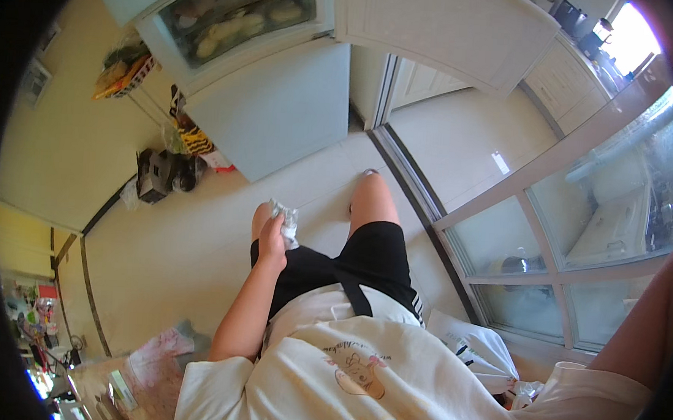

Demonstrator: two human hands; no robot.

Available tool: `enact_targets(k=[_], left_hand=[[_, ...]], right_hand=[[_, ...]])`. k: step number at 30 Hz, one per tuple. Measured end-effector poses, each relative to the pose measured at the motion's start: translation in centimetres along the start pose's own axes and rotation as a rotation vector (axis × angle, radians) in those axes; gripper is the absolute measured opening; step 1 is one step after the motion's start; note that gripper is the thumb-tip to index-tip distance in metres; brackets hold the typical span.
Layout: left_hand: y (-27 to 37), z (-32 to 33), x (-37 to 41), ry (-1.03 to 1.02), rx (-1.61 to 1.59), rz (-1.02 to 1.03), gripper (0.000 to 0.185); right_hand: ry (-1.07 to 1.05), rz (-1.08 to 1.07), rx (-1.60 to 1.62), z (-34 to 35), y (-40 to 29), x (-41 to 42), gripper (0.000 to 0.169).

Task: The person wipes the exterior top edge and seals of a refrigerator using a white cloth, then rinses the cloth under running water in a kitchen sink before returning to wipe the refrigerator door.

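Note:
My left hand (pixel 272 241) grips a small crumpled packet (pixel 289 228), whitish and partly clear, low in front of my left thigh. My right hand is out of view. Only the raised right arm (pixel 645 317) shows at the right rim. Ahead of me stands a pale refrigerator (pixel 273 110) with one compartment uncovered. A clear-fronted drawer (pixel 238 25) in it holds pale food, blurred behind the plastic. To the right of it a white panel (pixel 443 33), apparently the refrigerator's swung-out door, reaches across the doorway.
A floor track (pixel 410 168) crosses at my right, beside a glazed sliding door (pixel 540 238). A white plastic bag (pixel 469 345) lies near it. Bags (pixel 192 137) and a dark box (pixel 154 177) stand left of the refrigerator. A basket (pixel 129 76) hangs above them. A kitchen counter (pixel 592 63) is beyond.

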State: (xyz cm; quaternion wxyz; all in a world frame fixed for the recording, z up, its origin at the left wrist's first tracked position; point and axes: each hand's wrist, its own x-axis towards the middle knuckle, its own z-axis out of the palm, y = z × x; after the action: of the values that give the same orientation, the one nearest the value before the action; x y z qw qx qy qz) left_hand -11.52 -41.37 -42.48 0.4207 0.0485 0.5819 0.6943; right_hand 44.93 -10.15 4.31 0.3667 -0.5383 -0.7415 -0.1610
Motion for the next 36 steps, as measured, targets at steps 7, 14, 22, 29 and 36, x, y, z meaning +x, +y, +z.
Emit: enact_targets(k=[7,14,22,29,36], left_hand=[[0.7,0.1,-0.8,-0.001,-0.001,-0.045,0.028],[1.4,4.5,-1.9,-0.021,-0.048,-0.062,0.021],[6.8,12.2,-6.3,-0.320,0.004,0.058,0.027],[7.1,14.8,-5.5,-0.397,0.378,0.237,0.030],[6.1,16.9,-4.6,-0.653,0.270,-0.084,0.057]], right_hand=[[0.023,-0.005,0.072,2.4,0.3,1.7,0.030],[0.118,-0.076,0.454,3.2,-7.7,2.6,0.031],[-0.562,0.135,1.605,19.0,-26.4,-13.1,0.033],[-0.906,0.285,1.583,26.5,-31.6,-30.3,0.044],[-0.861,0.612,1.652,31.7,-28.1,-30.3,0.034]])
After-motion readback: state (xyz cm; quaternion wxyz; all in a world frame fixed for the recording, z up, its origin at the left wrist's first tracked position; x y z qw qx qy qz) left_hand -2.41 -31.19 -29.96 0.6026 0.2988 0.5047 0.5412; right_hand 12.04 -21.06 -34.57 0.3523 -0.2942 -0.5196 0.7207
